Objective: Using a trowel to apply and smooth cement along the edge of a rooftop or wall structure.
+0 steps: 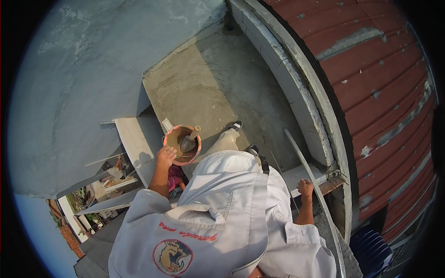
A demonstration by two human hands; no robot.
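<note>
At the rim of an orange bucket point(169, 132), my left hand point(166, 156) is closed on its near left edge. Inside the bucket stands a trowel point(188, 143), its wooden handle leaning up over the far right side; the bucket's inner wall is smeared grey-brown. My right hand point(305, 188) hangs out to the right with its fingers curled in, and I see nothing in it. Close beside that hand runs a long pale pole point(303, 160), slanting from the floor toward the lower edge; whether they touch is unclear.
I stand on a concrete floor point(199, 88) with a low block wall point(287, 78) at right. Beyond it lies a red metal roof point(380, 92). A smooth grey wall point(83, 92) rises at left. Below the bucket a person in maroon clothing point(174, 178) shows partly; another person point(116, 170) is farther down.
</note>
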